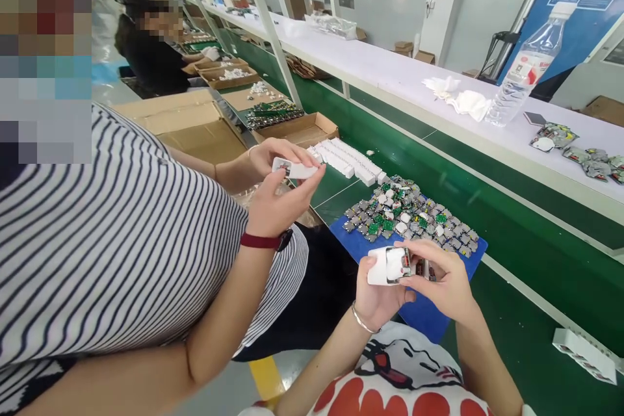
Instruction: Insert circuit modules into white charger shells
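My left hand [374,296], with a thin bracelet at the wrist, grips a small white plastic housing [387,265] just above my lap. My right hand [446,283] pinches a small metal-and-board module [422,268] at the housing's open end, touching it. Both hands hover over the near edge of a blue mat [429,318]. On the mat lies a pile of several small circuit modules [409,214], some green, some metallic.
A co-worker in a striped shirt sits close on my left, holding a white housing [295,170] in both hands. Rows of white housings [347,159] lie beyond the mat on the green belt [517,253]. A water bottle [526,68], white cloths [463,103] and foil packets [587,159] sit on the white shelf.
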A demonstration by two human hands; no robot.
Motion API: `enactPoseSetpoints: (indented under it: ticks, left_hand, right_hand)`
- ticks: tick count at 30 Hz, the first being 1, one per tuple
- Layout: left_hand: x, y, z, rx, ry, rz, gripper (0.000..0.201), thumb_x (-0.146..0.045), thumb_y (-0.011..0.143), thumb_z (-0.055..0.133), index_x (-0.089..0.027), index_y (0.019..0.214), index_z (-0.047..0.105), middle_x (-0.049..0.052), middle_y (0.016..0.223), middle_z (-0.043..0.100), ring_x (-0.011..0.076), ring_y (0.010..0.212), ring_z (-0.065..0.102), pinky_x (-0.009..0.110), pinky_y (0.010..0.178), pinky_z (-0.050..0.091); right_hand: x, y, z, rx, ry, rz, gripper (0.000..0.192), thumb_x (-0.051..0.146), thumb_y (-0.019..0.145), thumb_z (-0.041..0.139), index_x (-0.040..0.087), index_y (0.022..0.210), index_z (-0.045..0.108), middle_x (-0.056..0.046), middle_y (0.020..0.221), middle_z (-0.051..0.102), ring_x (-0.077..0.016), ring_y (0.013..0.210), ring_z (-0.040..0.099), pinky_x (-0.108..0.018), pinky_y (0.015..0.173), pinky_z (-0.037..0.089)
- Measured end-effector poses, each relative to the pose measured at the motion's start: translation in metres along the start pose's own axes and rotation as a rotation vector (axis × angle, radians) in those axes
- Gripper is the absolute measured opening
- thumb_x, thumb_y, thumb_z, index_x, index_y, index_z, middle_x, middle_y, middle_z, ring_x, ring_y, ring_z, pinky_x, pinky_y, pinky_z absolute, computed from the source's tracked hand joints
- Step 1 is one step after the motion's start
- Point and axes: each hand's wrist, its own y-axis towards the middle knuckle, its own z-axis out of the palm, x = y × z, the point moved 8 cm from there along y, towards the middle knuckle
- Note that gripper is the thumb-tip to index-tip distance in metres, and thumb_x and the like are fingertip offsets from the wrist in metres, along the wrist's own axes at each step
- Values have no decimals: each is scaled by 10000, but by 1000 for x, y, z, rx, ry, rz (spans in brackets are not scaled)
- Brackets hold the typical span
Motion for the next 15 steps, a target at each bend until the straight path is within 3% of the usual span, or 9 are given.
enactPoseSetpoints:
  ticks: [5,11,15]
  left_hand:
    - [4,-3,3,-20,-2,-14,429,-484,636,618,-155,904,683,53,835,683,172,672,593,284,549,488]
    - [11,-7,6,-1,-66,-30,364,-460,704,567,-176,900,686,33,831,683,175,710,608,290,611,491]
    - [14,-8,7,51,-11,-57,419,-473,714,557,-157,959,681,59,849,691,192,719,620,304,614,509]
  right_hand:
    - [8,-2,-1,-18,-40,-88,440,190,792,655,308,1209,582,-50,1059,670,-210,985,584,-369,808,525]
    - [18,-14,4,-29,-168,-253,595,119,816,608,339,1341,432,-45,1116,657,-203,997,558,-425,858,501]
    - [13,-12,-5,67,-116,-174,464,253,828,622,309,1277,517,-64,1207,615,-219,1116,529,-464,973,439]
